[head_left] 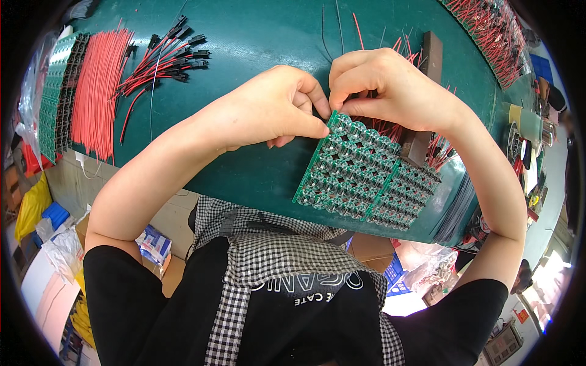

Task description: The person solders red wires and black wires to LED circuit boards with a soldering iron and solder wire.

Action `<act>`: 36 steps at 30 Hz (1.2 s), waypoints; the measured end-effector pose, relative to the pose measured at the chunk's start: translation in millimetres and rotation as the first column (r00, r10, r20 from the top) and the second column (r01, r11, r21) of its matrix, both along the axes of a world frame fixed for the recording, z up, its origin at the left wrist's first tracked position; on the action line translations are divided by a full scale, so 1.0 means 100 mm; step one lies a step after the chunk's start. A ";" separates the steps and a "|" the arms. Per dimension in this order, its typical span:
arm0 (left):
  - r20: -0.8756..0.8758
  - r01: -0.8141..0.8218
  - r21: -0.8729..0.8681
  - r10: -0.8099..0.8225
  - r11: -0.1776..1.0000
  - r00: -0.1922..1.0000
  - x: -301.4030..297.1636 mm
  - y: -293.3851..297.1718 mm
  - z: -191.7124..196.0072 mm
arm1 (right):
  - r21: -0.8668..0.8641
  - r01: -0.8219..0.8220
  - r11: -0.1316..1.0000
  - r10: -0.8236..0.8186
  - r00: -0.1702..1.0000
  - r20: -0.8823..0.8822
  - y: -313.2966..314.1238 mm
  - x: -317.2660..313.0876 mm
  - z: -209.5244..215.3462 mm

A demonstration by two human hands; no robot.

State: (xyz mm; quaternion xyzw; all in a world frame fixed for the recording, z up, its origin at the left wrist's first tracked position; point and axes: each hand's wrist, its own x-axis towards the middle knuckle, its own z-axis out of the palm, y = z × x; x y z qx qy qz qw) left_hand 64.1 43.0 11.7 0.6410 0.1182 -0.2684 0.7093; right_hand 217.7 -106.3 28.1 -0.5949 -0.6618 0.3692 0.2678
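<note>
Head view: the left hand [274, 107] and right hand [384, 85] both pinch the far corner of a green circuit board panel [360, 171] lying near the desk's [256, 30] near edge; red wires [97, 91] lie at the desk's left edge.

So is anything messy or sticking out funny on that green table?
Somewhat. The green circuit board panel lies slanted, its lower corner hanging over the table edge. Both hands pinch its top corner. Two loose wires stray apart from the neat red wire bundle.
</note>
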 end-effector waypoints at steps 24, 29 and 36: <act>-0.047 0.014 -0.016 -0.015 1.000 0.999 0.00 0.01 -0.01 | -0.129 0.004 0.992 -0.016 0.996 -0.093 0.03 0.05 -0.01; -0.043 0.013 -0.022 -0.014 1.000 0.999 0.00 0.01 -0.01 | -0.162 -0.008 0.987 -0.017 0.988 -0.152 0.04 0.08 -0.03; -0.014 -0.016 -0.052 0.015 0.998 1.000 -0.01 0.00 -0.03 | -0.223 -0.005 0.975 -0.031 0.987 -0.159 0.07 0.06 0.00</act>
